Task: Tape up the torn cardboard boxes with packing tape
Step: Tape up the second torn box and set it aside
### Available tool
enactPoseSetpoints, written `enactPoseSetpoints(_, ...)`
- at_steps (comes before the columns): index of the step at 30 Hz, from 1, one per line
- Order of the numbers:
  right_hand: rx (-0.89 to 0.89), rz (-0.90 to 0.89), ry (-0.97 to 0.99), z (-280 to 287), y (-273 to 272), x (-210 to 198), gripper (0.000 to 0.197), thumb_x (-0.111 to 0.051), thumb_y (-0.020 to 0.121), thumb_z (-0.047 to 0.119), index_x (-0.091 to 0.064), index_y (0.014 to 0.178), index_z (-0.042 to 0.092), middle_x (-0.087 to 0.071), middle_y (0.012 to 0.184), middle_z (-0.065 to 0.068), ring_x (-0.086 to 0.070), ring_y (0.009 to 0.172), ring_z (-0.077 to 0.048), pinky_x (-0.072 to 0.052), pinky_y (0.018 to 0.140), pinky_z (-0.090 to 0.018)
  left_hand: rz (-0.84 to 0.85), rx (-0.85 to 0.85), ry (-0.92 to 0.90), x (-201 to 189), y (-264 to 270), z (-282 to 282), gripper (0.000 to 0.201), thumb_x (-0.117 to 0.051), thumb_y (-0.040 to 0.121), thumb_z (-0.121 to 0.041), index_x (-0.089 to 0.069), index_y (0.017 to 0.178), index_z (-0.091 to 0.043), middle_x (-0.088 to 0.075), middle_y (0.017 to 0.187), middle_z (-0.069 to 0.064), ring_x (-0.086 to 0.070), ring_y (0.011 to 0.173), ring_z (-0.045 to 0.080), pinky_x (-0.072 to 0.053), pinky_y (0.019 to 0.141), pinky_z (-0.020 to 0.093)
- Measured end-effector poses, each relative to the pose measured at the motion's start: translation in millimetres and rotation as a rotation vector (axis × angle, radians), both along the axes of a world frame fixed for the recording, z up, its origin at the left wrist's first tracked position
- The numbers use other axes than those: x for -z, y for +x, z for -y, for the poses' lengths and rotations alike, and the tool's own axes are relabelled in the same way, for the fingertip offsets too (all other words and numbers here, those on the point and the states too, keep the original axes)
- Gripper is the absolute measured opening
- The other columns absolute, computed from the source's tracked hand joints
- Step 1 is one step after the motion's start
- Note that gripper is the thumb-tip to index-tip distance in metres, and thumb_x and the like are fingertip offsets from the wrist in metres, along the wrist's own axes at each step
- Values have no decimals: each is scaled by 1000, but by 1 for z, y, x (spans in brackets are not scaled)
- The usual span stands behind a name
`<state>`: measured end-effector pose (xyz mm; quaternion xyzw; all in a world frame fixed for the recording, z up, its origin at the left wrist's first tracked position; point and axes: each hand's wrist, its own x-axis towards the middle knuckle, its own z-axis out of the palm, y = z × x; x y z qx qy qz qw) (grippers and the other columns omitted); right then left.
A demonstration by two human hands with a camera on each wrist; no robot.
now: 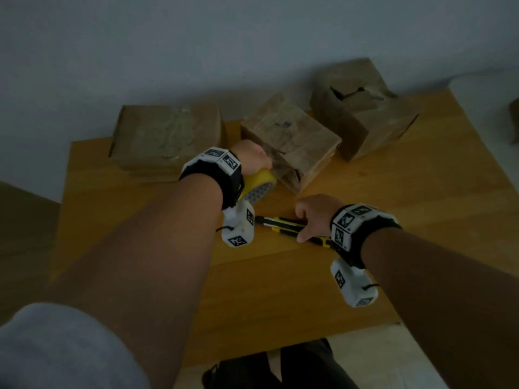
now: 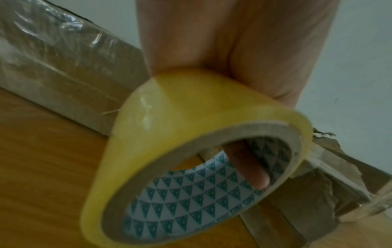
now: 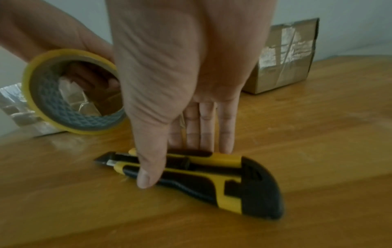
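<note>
left hand [image 1: 250,160] clamps the yellow roll of packing tape [image 2: 191,151]; right hand [image 1: 316,217], fingers straight, touches the yellow-and-black utility knife [image 3: 203,177]. cutting step: next, close round it.

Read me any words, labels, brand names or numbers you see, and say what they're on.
No readable text anywhere.
Tape roll: its core carries only a printed triangle pattern, its marks too blurred to read.
Wrist bands: black-and-white square codes, no letters.
Boxes and knife: nothing legible.
</note>
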<state>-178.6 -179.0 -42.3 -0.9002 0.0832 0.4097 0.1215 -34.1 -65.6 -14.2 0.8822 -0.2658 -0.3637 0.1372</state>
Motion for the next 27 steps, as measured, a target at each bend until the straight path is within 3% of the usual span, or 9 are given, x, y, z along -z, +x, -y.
enactPoseSetpoints(4,2,-25,-10,-4,1,5,40,-72,84,39,-48,107,17,-55,110,-5,-53,91,-22,-46,77,-32,-29,-20,-27,6,-2,-3,32,-51,96,-32,-64,107,-5,-58,112,13,-54,102,25,-42,85,32)
enactPoseSetpoints(6,54,-57,-2,-1,-1,5,50,-70,86,34,-48,127,16,-53,128,-7,-54,106,-24,-48,88,-34,-45,-39,-32,9,-3,-3,34,-53,95,-31,-65,113,-5,-60,117,12,-55,109,27,-43,91,34)
enactPoseSetpoints(8,110,-88,-14,4,-4,0,68,-66,89,29,-32,147,16,-40,147,-7,-49,125,-27,-46,98,-37,-60,-60,-46,9,-4,-3,32,-54,94,-31,-66,113,-7,-60,120,11,-54,112,28,-44,94,35)
enactPoseSetpoints(10,146,-121,-17,10,-7,-8,52,-64,89,22,-44,137,17,-49,134,-9,-56,109,-27,-50,85,-36,-69,-70,-59,9,-4,-2,29,-54,95,-30,-65,110,-8,-59,118,11,-54,110,27,-43,92,34)
enactPoseSetpoints(12,214,-99,-17,17,-9,-21,20,-62,87,12,-51,103,17,-56,101,-9,-55,78,-23,-47,65,-33,-78,-80,-51,6,-5,0,31,-52,96,-29,-64,113,-6,-58,122,13,-53,113,28,-42,91,33)
enactPoseSetpoints(16,456,-5,60,33,-15,-54,22,-59,88,-2,-45,91,16,-58,82,-11,-61,65,-23,-52,58,-33,-66,-61,17,3,-7,2,38,-48,98,-33,-61,123,-8,-54,133,11,-50,121,29,-41,98,36)
enactPoseSetpoints(20,615,172,179,42,-16,-80,16,-55,92,7,-47,105,11,-66,74,-17,-61,62,-28,-53,61,-38,-73,-118,11,2,-6,6,41,-45,99,-31,-52,135,-10,-48,142,8,-46,129,28,-39,103,33)
enactPoseSetpoints(24,552,261,230,25,3,-92,16,-50,97,12,-49,113,12,-71,84,-16,-67,63,-27,-57,60,-36,-75,-126,-52,-1,-6,5,43,-28,104,-26,-41,142,-8,-41,148,8,-42,133,26,-37,105,32)
enactPoseSetpoints(27,444,252,180,9,18,-91,15,-48,98,15,-51,113,12,-70,83,-12,-67,58,-23,-58,55,-33,-51,-135,-20,4,-7,3,39,-45,100,-26,-54,130,-3,-54,135,14,-51,124,28,-41,94,30)
